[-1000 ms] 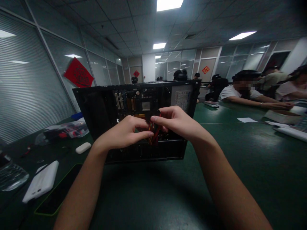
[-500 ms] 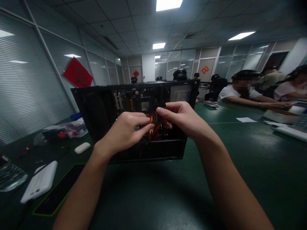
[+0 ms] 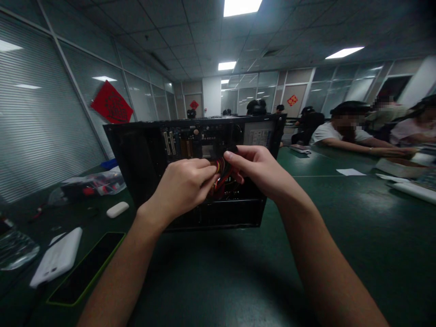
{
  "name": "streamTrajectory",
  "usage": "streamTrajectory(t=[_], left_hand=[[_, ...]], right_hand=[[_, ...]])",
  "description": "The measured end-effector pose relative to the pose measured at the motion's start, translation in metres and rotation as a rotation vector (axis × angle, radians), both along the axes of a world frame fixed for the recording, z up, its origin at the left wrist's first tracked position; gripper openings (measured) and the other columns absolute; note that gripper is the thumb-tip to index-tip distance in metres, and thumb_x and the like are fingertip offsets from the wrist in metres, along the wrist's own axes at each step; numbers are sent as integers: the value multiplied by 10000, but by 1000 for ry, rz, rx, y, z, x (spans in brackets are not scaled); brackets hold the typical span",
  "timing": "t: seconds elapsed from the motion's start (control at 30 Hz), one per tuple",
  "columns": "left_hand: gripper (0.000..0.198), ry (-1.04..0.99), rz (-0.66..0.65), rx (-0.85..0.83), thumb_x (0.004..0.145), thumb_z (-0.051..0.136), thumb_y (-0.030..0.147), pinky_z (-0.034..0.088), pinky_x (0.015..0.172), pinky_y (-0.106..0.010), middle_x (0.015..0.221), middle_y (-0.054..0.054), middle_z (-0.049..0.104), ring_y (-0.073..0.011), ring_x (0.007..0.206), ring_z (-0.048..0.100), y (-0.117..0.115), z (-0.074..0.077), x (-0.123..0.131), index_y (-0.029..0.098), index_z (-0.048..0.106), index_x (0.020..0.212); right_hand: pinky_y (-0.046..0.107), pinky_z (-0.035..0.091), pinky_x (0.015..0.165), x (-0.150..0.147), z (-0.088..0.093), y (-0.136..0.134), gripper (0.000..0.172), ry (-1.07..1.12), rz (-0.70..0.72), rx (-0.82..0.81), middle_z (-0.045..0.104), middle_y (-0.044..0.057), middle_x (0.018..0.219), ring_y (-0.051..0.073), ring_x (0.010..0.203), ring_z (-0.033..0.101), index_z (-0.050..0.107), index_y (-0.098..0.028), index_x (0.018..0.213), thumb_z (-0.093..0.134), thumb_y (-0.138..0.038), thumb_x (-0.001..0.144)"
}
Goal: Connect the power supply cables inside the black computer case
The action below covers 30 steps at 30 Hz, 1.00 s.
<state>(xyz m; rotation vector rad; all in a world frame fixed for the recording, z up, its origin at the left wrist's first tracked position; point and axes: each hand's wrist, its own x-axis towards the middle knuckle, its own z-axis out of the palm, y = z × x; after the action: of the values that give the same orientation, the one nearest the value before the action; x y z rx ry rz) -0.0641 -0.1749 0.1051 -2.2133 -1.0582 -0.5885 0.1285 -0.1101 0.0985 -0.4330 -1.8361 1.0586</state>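
An open black computer case [image 3: 221, 213] stands on the green table, its inside facing me. Within it a motherboard [image 3: 187, 146] shows pale and brown slots and a square silver chip. Coloured power cables [image 3: 223, 169], red, yellow and black, run between my hands in front of the board. My left hand [image 3: 187, 181] pinches the cables from the left with thumb and fingers. From the right, my right hand [image 3: 255, 165] grips the same bundle near its upper end, thumb on top. Its fingertips and the cable ends are partly hidden and dark.
Left on the table [image 3: 211, 277] lie a white power bank [image 3: 57, 259], a phone with a green edge [image 3: 88, 268], a white earbud case [image 3: 117, 209], a plastic bag [image 3: 109, 182] and a clear bottle [image 3: 17, 247]. At right are paper [image 3: 350, 172], an open box [image 3: 400, 168] and seated people.
My left fingers have closed in further on the cables and shifted slightly right. The right hand stays nearly where it was on the bundle.
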Motion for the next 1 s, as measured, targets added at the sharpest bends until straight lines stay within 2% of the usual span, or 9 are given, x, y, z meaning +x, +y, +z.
streamTrajectory(t=[0.17,0.4,0.67,0.83,1.0], left_hand=[[223,103,29,23,988,488,205,431,636,-276,814,-41,653,-142,708,574,-2,2,-2,162,663,856],[157,94,-20,-89,955,520,159,446,663,-275,882,-49,639,-148,738,579,-6,4,-7,158,650,867],[144,151,16,-78,904,545,110,444,647,-280,856,-51,639,-155,717,571,-10,5,-4,159,654,825],[147,193,20,-67,902,549,106,441,642,-282,837,-47,635,-150,701,568,-10,5,-4,157,656,816],[140,178,-6,-98,915,542,97,457,659,-277,903,-46,652,-148,734,589,-9,3,-2,158,660,871]], right_hand=[[226,352,472,0,-3,2,461,-22,65,-19,528,-33,557,93,499,465,596,-177,695,725,-604,814],[226,355,478,9,-2,3,412,-49,102,-10,548,-24,579,102,522,479,634,-176,730,745,-562,819],[222,326,460,10,1,-3,378,-82,124,-31,543,-25,571,95,516,459,667,-163,731,789,-517,784],[224,311,453,9,-3,2,360,-109,107,-17,546,-30,569,91,507,456,712,-140,839,819,-476,761],[225,368,478,12,-2,4,415,-137,46,2,607,-11,629,106,549,514,740,-129,900,838,-489,719]])
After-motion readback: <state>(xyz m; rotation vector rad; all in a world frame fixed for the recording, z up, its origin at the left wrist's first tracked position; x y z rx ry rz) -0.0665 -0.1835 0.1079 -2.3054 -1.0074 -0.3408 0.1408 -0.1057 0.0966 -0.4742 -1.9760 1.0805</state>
